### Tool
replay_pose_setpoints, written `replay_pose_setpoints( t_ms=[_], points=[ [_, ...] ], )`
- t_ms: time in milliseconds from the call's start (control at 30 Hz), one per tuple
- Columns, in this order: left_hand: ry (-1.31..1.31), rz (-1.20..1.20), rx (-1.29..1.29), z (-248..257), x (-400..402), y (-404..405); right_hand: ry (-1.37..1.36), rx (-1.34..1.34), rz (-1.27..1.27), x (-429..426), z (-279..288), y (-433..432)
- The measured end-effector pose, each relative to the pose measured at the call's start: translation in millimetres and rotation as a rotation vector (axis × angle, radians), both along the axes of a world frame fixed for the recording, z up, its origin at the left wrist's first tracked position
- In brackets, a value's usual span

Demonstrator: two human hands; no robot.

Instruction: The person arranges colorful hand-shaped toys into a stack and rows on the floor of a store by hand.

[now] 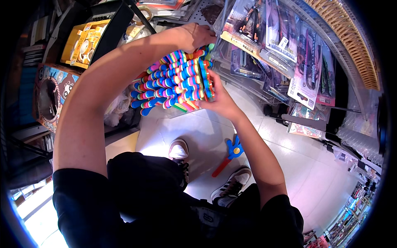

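Observation:
A thick bundle of plastic hand clapper toys [178,82] lies stacked before me, its layers of blue, pink, yellow, white and red palms fanned toward the left. My right hand [218,97] grips the bundle's right end, fingers along the end and thumb below. Across the far side reaches my left hand [197,37], bent over the top right of the bundle. Its fingertips are hidden near the plastic packets, so its hold is unclear. One loose hand clapper [231,153], blue with a red handle, lies on the floor between my shoe and right forearm.
Hanging blister packs [280,34] crowd the right, beside a wicker basket [347,40]. At left stand a black crate [114,23], a yellow box of tape rolls [85,43] and a printed carton [51,93]. My shoes [234,184] stand on the tiled floor [279,161].

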State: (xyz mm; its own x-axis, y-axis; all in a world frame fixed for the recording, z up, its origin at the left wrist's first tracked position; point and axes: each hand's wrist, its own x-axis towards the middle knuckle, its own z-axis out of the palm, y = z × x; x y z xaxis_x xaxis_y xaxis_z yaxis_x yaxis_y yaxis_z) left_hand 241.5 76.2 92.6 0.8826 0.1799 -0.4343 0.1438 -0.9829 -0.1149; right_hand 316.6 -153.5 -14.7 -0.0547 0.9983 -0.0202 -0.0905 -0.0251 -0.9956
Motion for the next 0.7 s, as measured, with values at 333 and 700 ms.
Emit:
replay_pose_setpoints(
  t_ms=[333, 700],
  points=[
    [-0.051, 0.03, -0.083, 10, -2, 6, -0.152, 0.011, -0.086, -7, -10, 8],
    [-0.19, 0.059, -0.099, 0, -25, 28, 0.041, -0.125, -0.111, -8, -18, 12]
  ],
)
